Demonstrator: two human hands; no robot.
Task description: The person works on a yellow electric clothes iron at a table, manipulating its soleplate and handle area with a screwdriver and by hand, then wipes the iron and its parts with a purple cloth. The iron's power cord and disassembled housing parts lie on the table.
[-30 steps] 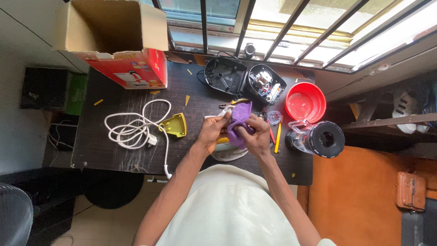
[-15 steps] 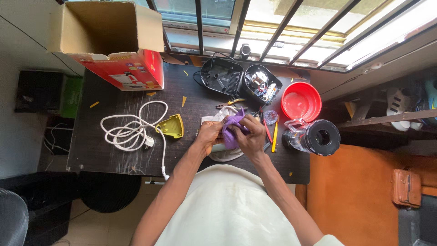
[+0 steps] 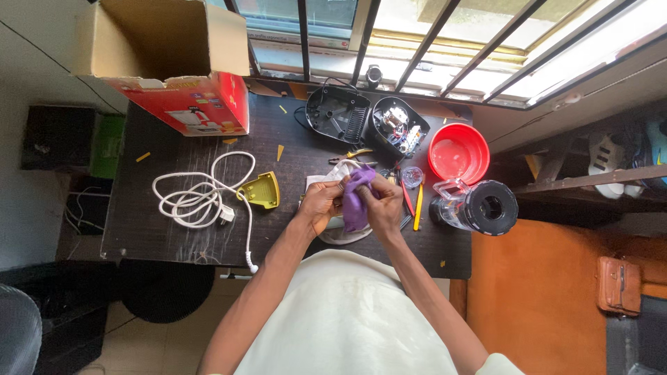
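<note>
Both hands are working close together over the middle of the counter. The left hand is gripping a small metal part, hard to make out, while the right hand is clenching a purple cloth around it. It looks like a wiping step is under way; continuing it would call for turning the part inside the cloth. Under the hands a white piece is lying on the counter. Just right of the cloth, screwdrivers are lying, with a blender jar on its side beyond them, seemingly empty. Left of the cloth, a yellow plastic piece is sitting beside a coiled white cord. Beyond the cloth, an opened black casing is showing its wiring. Right of that, a red bowl is standing empty. Far left of the casing, an open cardboard box is showing nothing inside.
</note>
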